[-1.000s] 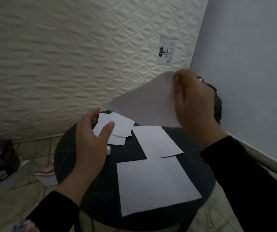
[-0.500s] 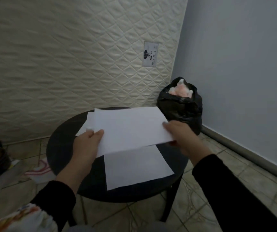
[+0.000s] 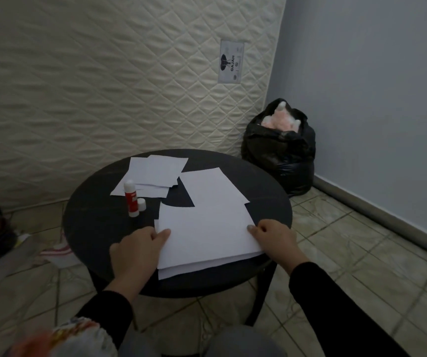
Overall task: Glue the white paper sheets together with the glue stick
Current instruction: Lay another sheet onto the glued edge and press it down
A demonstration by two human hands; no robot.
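Paper sheets: the top sheet (image 3: 206,231) now lies flat on the near half of the round table (image 3: 99,222), long axis running left-right with a slight clockwise skew, far corners toward the mattress (image 3: 104,86). It sits on a bottom sheet (image 3: 181,271) that peeks out along the near edge, so the two aren't squared up. Half a second back I had that top sheet up in the air between both hands; now it's down on the stack.

My left hand (image 3: 136,253) has its thumb on the sheet's left edge, the other fingers curled beside or under it, hard to say which. My right hand (image 3: 275,239) has loosely curled fingertips pressing the right edge. Can't really tell if either one is pinching or just pressing.

Another sheet (image 3: 212,186) lies farther back, partly tucked under the top one, and a loose pile (image 3: 153,173) sits at the far left. Glue stick (image 3: 131,199) stands upright in front of that pile, uncapped, cap (image 3: 141,204) just beside it. Glue on the paper isn't something I can make out.
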